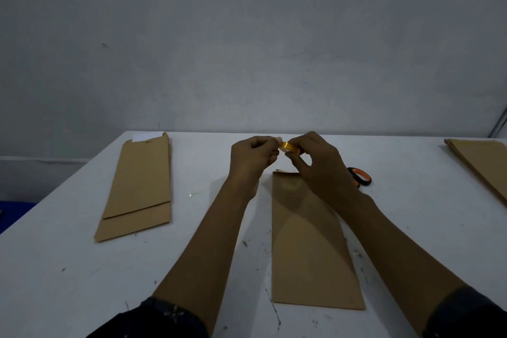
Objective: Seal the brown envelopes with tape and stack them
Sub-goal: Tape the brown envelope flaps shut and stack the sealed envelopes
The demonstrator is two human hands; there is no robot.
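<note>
Both hands raised over mid surface (68,282): right hand (321,164) curled round the tape roll (290,147), left hand (251,158) pinching its end. One envelope (310,250) lying below, two stacked far left (137,186), another stack at right edge (482,162). Scissors (360,176) just right.

Both hands raised together, left (251,158) and right (319,162), fingers curled, pinching.

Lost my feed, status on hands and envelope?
Both hands up, right hand gripping tape roll, left hand pinching its end. Envelope flat below, untaped. Scissors beside it, nothing blocking.
</note>
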